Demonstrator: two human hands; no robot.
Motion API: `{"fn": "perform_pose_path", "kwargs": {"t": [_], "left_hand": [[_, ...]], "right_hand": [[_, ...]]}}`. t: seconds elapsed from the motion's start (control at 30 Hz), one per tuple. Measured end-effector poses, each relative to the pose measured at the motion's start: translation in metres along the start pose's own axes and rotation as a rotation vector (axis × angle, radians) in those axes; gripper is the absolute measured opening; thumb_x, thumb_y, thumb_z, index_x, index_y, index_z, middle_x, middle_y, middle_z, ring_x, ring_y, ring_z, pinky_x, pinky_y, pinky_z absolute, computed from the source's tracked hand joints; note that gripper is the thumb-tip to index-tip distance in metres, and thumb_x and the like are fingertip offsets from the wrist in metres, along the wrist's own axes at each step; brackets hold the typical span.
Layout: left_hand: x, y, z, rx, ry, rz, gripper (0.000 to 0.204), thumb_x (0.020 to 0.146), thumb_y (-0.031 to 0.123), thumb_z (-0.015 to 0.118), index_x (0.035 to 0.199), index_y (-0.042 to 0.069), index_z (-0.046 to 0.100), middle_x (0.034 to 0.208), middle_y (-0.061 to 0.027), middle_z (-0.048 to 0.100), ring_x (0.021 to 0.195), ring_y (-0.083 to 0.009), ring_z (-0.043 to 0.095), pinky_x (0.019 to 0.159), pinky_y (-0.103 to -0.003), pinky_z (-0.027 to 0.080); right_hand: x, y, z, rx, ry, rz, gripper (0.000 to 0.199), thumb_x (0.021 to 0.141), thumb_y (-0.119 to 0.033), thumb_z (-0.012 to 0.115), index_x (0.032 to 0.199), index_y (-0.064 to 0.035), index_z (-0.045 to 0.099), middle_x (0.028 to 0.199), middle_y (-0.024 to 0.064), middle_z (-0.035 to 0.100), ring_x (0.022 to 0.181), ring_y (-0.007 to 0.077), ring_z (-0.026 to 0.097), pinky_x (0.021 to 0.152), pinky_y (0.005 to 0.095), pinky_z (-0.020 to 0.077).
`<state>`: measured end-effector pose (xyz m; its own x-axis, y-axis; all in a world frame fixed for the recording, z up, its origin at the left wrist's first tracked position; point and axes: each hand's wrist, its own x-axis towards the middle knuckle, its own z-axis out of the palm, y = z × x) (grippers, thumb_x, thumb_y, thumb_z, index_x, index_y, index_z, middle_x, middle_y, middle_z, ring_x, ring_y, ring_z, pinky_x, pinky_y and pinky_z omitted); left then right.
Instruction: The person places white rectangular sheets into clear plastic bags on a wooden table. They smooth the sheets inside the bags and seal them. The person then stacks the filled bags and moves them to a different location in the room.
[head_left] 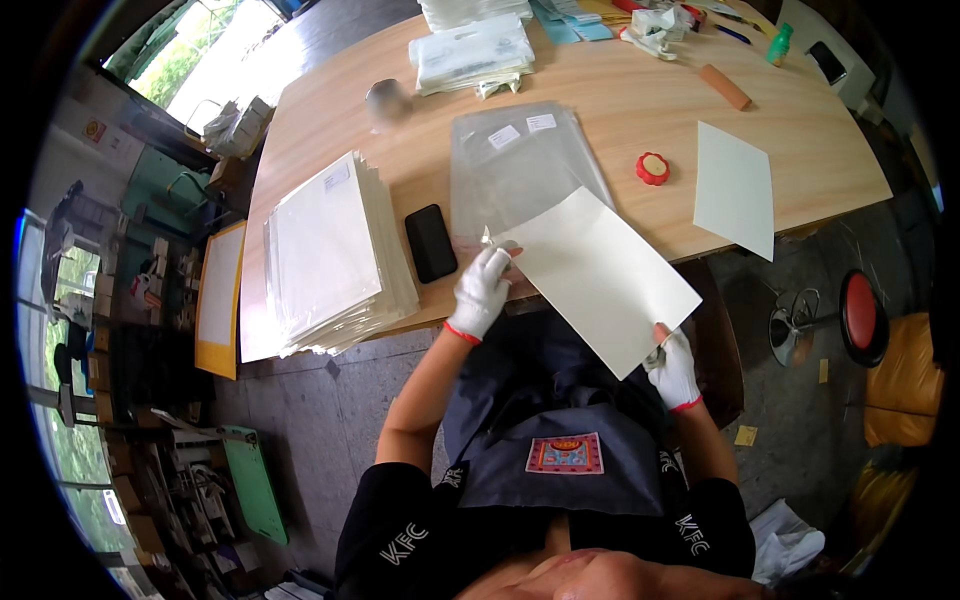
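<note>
A white sheet [600, 280] is held at a slant over the table's near edge and my lap. My right hand [674, 370], in a white glove with bare fingertips, grips its lower right edge, thumb on top. My left hand [482, 290], gloved the same way, is closed at the sheet's left corner, beside the opening of clear plastic bags [520, 150] with white labels. The sheet's far corner overlaps those bags. A black phone [431, 243] lies just left of them. Farther left is a thick stack of bagged white sheets [330, 240].
Another white sheet [735, 185] lies at the right, jutting past the wooden table's edge [830, 200]. Near it are a red scalloped container [652, 168] and a brown cylinder [725, 87]. Folded plastic bags [472, 55] lie at the back. A red-seated stool [862, 308] stands right.
</note>
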<state>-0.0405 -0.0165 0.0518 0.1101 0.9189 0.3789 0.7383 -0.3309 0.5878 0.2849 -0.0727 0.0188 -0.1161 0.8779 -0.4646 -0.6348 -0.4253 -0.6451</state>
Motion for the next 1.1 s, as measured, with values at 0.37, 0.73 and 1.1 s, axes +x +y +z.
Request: {"fn": "perform_pose_path", "kwargs": {"t": [0.37, 0.73, 1.1], "left_hand": [[-0.04, -0.026, 0.122, -1.968, 0.241, -0.775, 0.048, 0.094, 0.041, 0.035, 0.126, 0.006, 0.044, 0.124, -0.0146, 0.051, 0.107, -0.0298, 0.054, 0.088, -0.039, 0.047], [-0.11, 0.048, 0.125, -1.393, 0.025, -0.988, 0.023, 0.09, 0.009, 0.047, 0.112, 0.005, 0.053, 0.098, -0.0053, 0.061, 0.084, -0.0164, 0.062, 0.069, -0.033, 0.055], [-0.114, 0.012, 0.034, -1.233, 0.026, -1.071, 0.034, 0.089, 0.033, 0.059, 0.105, 0.004, 0.056, 0.098, -0.008, 0.065, 0.081, -0.0146, 0.063, 0.068, -0.028, 0.052]], "right_hand": [[-0.026, -0.004, 0.033, -0.173, -0.09, 0.057, 0.012, 0.093, -0.016, 0.052, 0.095, -0.005, 0.05, 0.07, 0.0051, 0.058, 0.047, 0.0142, 0.056, 0.04, 0.0264, 0.0433], [0.037, 0.068, 0.064, 0.277, -0.191, 0.105, 0.04, 0.097, -0.015, 0.041, 0.131, 0.0034, 0.033, 0.119, 0.0216, 0.05, 0.11, 0.0315, 0.053, 0.099, 0.0442, 0.0449], [0.018, 0.043, 0.114, -1.256, -0.568, -0.351, 0.015, 0.09, -0.017, 0.053, 0.097, -0.0092, 0.063, 0.065, 0.004, 0.061, 0.055, 0.0127, 0.059, 0.049, 0.0269, 0.0449]]}}
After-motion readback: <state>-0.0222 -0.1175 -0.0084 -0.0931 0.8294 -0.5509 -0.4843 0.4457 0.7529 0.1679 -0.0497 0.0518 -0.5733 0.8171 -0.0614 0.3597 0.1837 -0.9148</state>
